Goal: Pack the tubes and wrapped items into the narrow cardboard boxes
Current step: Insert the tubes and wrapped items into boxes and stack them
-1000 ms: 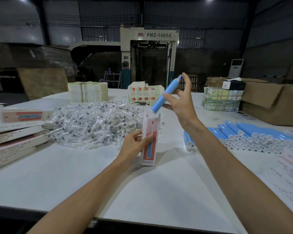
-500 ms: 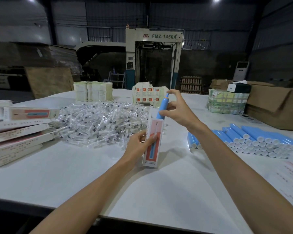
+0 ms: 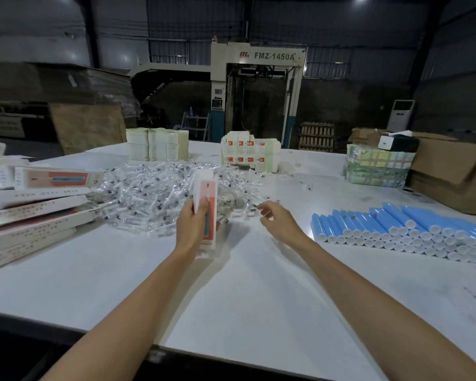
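The left hand (image 3: pixel 191 226) holds one narrow cardboard box (image 3: pixel 208 188) upright above the counter (image 3: pixel 231 298). Its fingers (image 3: pixel 201 205) are clamped round the box's lower half, thumb across the printed front. The box is a slim, flat-sided carton, white with a salmon panel and a teal stripe; its top end is blurred. The right hand (image 3: pixel 280 224) hangs just right of the box and apart from it. Its fingers (image 3: pixel 264 209) are loosely curled and slightly spread, with nothing visibly between them.

Directly beyond both sets of fingers lies a wide, crinkly heap of clear-wrapped items (image 3: pixel 149 196), its near edge almost under the right fingertips. Well to the right of the right fingers, smooth blue tubes (image 3: pixel 396 229) with white round caps lie stacked in tight rows. To the left of the left fingers sits a slanting pile of filled boxes (image 3: pixel 39 215). Farther beyond the heap stand stacks of flat white cartons (image 3: pixel 157 145).

The counter is matte white and smooth. A broad bare stretch runs from the fingers back to its near edge, which falls off into dark.
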A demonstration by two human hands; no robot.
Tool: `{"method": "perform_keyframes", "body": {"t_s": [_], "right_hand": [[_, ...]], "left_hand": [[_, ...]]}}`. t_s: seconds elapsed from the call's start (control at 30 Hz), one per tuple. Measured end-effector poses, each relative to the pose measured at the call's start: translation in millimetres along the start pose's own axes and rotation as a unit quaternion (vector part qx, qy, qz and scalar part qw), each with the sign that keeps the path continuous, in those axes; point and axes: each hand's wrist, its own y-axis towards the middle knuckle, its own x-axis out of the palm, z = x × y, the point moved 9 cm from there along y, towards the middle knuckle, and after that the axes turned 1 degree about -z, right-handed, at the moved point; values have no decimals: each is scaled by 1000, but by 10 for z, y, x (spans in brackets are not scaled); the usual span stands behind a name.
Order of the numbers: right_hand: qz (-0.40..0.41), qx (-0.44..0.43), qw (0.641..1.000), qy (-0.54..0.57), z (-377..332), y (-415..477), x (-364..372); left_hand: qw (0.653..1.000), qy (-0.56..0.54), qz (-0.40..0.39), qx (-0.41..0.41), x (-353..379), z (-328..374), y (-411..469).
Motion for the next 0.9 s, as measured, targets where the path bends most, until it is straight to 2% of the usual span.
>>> {"method": "perform_keyframes", "body": {"t_s": [0.13, 0.23, 0.4, 0.5, 0.57, 0.7, 0.77, 0.83, 0.9], "right_hand": [[-56, 8, 995, -87, 199, 54, 368], [-58, -43, 978, -195, 138, 165, 498], [0, -148, 902, -406, -147, 457, 593], [-37, -172, 866, -469, -208, 592, 755], [-52, -169, 855, -487, -209, 619, 825], [-42, -221, 866, -446, -292, 468, 838], [-16, -246, 886, -392, -340, 363, 729], [56, -223, 939, -256, -359, 288, 432], [127, -159, 974, -103, -293, 230, 57]], "left_hand": [[999, -16, 28, -29, -64, -81, 14], [999, -17, 34, -31, -62, -87, 11], [999, -39, 15, -34, -7, -67, 21], [999, -42, 4, -28, 28, -54, 21], [999, -46, -4, -28, 49, -39, 5], [999, -40, -7, -16, 65, 33, -13], [998, -51, -15, -15, 87, 67, -33], [994, -95, -37, -30, 135, 66, -63], [992, -107, -57, -43, 191, 68, -87]]}}
